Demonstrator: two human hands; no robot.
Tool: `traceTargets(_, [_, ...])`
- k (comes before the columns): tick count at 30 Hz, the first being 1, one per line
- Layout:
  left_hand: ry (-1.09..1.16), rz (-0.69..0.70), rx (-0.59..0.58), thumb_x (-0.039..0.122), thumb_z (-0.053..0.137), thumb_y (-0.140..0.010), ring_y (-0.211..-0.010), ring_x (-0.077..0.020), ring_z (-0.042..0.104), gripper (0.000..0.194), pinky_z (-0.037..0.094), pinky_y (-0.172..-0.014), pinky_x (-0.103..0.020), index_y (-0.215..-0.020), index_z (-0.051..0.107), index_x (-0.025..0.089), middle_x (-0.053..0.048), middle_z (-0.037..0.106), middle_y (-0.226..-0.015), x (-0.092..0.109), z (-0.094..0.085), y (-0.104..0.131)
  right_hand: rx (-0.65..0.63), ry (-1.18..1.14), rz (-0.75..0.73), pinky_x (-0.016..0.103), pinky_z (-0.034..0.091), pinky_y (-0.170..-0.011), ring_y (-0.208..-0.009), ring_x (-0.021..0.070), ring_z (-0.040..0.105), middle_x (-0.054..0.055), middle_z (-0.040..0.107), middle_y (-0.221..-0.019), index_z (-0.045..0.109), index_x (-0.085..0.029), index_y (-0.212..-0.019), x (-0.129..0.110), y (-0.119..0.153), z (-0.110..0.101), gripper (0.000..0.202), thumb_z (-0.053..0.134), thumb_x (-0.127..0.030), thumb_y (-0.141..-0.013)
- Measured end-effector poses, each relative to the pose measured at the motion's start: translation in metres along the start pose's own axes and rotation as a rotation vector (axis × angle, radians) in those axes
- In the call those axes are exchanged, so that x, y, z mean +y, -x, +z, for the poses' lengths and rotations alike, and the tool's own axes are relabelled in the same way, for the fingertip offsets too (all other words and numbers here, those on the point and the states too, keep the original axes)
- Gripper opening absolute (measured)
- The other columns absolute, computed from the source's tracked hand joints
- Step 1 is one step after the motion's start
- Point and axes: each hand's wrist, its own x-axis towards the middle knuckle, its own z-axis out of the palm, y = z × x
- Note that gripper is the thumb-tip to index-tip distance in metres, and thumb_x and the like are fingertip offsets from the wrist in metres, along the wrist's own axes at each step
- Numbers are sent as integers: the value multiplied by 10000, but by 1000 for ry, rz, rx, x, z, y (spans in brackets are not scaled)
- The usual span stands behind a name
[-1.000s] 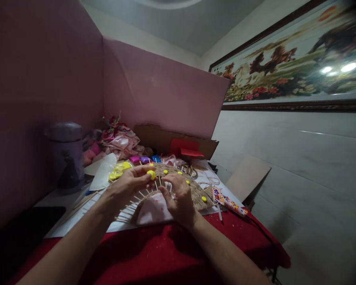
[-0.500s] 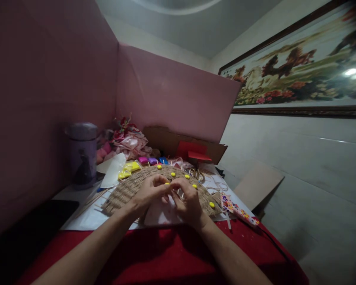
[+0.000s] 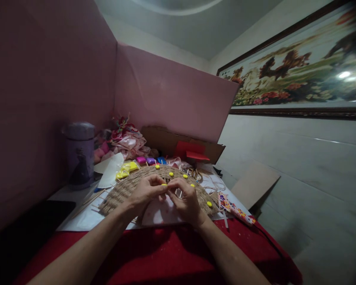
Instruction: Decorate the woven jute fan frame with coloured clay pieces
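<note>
In front of me lies an arched woven straw piece (image 3: 123, 194) with thin sticks poking out along its edge. Several small yellow discs, one of them a yellow disc (image 3: 209, 204) at the right, are spread over it. Over its middle, my left hand (image 3: 150, 189) and my right hand (image 3: 184, 198) meet fingertip to fingertip. A small yellow clay piece (image 3: 164, 185) shows between their pinched fingers, partly hidden by them. A pale pink surface (image 3: 160, 213) lies beneath the hands, inside the arch.
Yellow clay packets (image 3: 127, 169) and a blue packet (image 3: 161, 160) lie behind the straw piece. A purple tumbler (image 3: 79, 158) stands left. To the right is a flower-patterned glue gun (image 3: 235, 209) with a cord. A red cloth (image 3: 154, 253) covers the near table.
The whole view has shifted slightly. Both hands stay together at the yellow clay piece, with only small finger movement.
</note>
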Motion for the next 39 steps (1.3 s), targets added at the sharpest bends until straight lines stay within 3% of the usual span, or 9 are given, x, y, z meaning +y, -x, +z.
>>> traceTargets(3, [-14,4,19,310,745,-602,-450,-99,514,252,389,-491,-228,-650,554,154,25,556,-499,-2,-1,-1,-9,-10,-3,274,455,-672,-708,143,556,23,592,-774,584,-178,-805,0,0,0,29,576,-153,-792])
traceTargets(9, [-116,55,13,273,700,-656,-513,-91,523,183,395,-525,-217,-681,566,151,27,578,-573,2,-7,-2,24,87,-15,266,443,-654,-707,147,538,41,591,-798,583,-157,-895,3,3,5,98,590,-170,-798])
traceTargets(11, [-173,56,-58,283,705,-659,-540,-94,533,195,400,-538,-216,-701,570,149,20,597,-600,9,-11,-1,33,173,-68,274,434,-645,-693,154,536,44,594,-755,581,-154,-850,1,6,9,50,539,-165,-825])
traceTargets(17, [-238,-132,-463,262,716,-664,-574,-112,552,194,411,-559,-238,-709,564,149,-5,626,-647,28,-32,2,-13,319,-270,291,431,-635,-664,166,561,55,628,-718,589,-149,-841,-19,17,18,110,517,-232,-848])
traceTargets(19, [-226,-165,-500,251,716,-665,-579,-109,547,196,406,-564,-237,-700,548,156,3,614,-643,28,-35,2,-19,344,-290,289,424,-611,-642,164,559,54,626,-697,585,-150,-799,-23,18,19,142,522,-265,-854])
traceTargets(23, [-277,-123,-443,259,698,-685,-577,-102,535,184,400,-568,-232,-706,545,157,7,610,-637,25,-33,1,4,357,-254,275,423,-602,-643,156,562,50,627,-691,575,-145,-787,-21,16,19,125,514,-228,-857])
traceTargets(29, [-304,-77,-363,227,703,-629,-530,-93,512,175,382,-518,-212,-667,549,153,29,581,-581,20,-31,-5,23,199,-226,242,435,-605,-607,123,545,30,614,-672,584,-139,-811,-11,12,20,56,540,-174,-818])
traceTargets(39, [-228,34,-244,195,683,-633,-504,-86,491,113,363,-493,-204,-654,580,154,15,590,-580,10,-35,-8,117,40,-118,222,430,-541,-523,98,510,-2,585,-595,608,-164,-768,-10,9,20,101,567,-233,-828])
